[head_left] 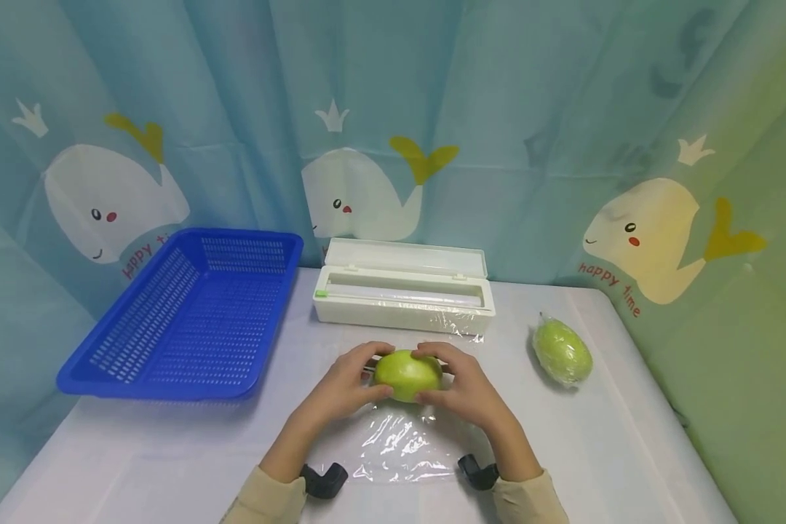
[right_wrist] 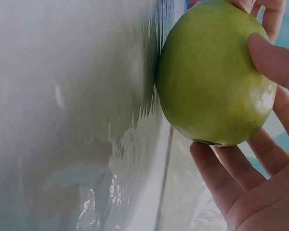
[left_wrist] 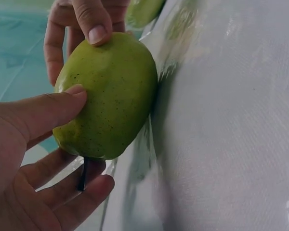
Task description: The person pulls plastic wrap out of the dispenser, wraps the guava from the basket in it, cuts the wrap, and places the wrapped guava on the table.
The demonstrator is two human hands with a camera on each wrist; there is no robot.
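Here's the pear (head_left: 408,375), its underside hidden against the film (head_left: 399,444), whose side edges fade into the table (head_left: 170,451)! Behind the pear, the left hand (head_left: 347,382) and right hand (head_left: 465,382) lose some fingers from the head view. Nearer the wearer than the pear, both sleeves (head_left: 268,498) run off the bottom edge. Beyond the pear, the box (head_left: 402,320) conceals the roll's (head_left: 399,293) lower part; left of it, the basket (head_left: 164,389) covers some red lettering (head_left: 145,255). The right wrist view crops the pear's top, the left wrist view the wrapped pear (left_wrist: 143,11) past it, too partial there to read.
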